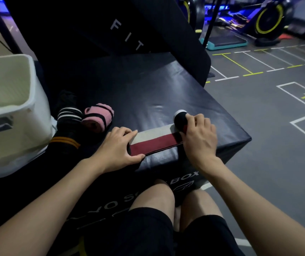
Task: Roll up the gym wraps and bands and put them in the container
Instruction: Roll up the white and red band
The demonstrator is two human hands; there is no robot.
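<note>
While the red and white wrap [153,140] lies flat along the near edge of the black padded box [148,89], one end of it is already wound into a small roll [180,120] on the right. It looks like soft, stretchy cloth, thin and light, so it should bend easily and not break. I think it could spring open or go crooked if nobody keeps it tight. The right hand [198,134] has its fingers curled around the roll and grips it from above. The left hand [119,147] lies flat, with straight fingers pressing down on the loose end so the strip stays straight. That seems the best way to hold it: pinch the roll at its sides and keep the tail pulled snug. Just past the left hand sit a rolled pink wrap [98,117] and a rolled black wrap with white stripes [69,116], touching each other. A dark band with orange stripes [65,142] lies near them; I cannot tell if it is rolled. The white container [13,115] stands at the left, beside the box, and no wraps can be seen inside it from here. Gym bikes and floor lines show far behind.
</note>
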